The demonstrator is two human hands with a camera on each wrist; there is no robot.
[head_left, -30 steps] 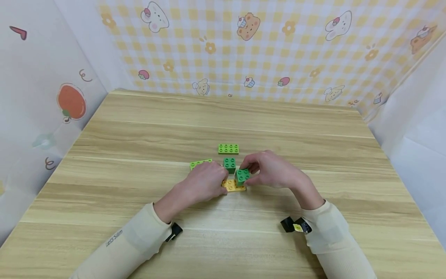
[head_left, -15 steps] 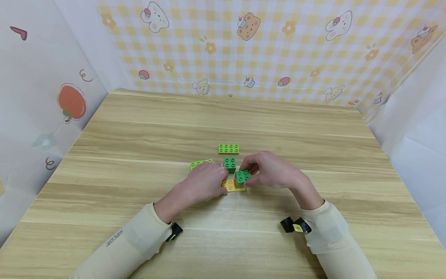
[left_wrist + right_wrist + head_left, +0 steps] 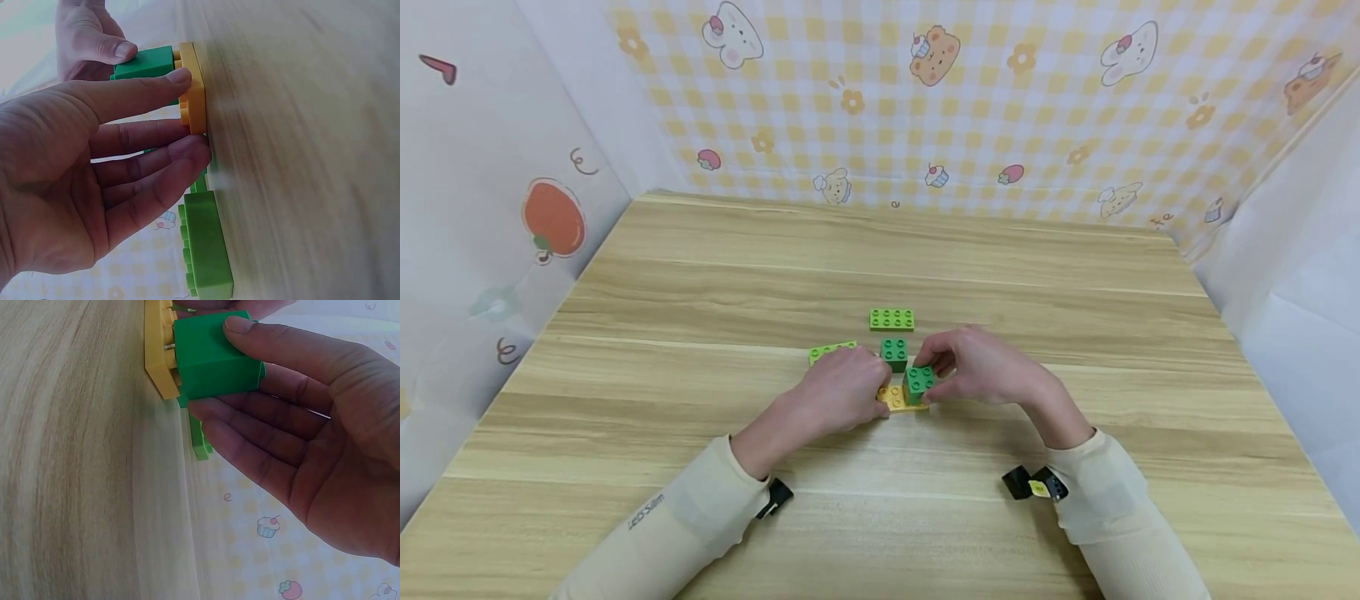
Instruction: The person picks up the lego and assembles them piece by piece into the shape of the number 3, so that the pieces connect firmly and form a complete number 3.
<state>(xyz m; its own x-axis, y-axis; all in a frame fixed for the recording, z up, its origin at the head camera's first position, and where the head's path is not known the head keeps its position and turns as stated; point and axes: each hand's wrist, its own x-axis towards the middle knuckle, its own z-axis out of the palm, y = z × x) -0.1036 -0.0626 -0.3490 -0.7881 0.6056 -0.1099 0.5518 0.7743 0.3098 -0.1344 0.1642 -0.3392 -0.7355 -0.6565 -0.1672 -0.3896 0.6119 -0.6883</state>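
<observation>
My left hand [image 3: 846,390] pinches a flat yellow toy brick [image 3: 892,400] by its left end, holding it at the table. In the left wrist view the thumb lies on the studs of the yellow brick [image 3: 197,94]. Fingers and thumb of my right hand [image 3: 988,367] grip a square green toy brick [image 3: 919,379] over the yellow one's right end. Seen from the right wrist, the green brick [image 3: 212,356] is up against the yellow brick [image 3: 159,356], whose studs partly show between them. A second square green brick [image 3: 893,354] stands just behind.
One flat lime-green brick [image 3: 892,320] lies farther back on the wooden table [image 3: 880,525]. Another lime-green brick [image 3: 831,351] is partly covered by my left hand. A patterned cloth [image 3: 977,108] hangs behind the table.
My right hand has shifted slightly left with the green brick, which covers more of the yellow brick's studs. My left hand stays in place.
</observation>
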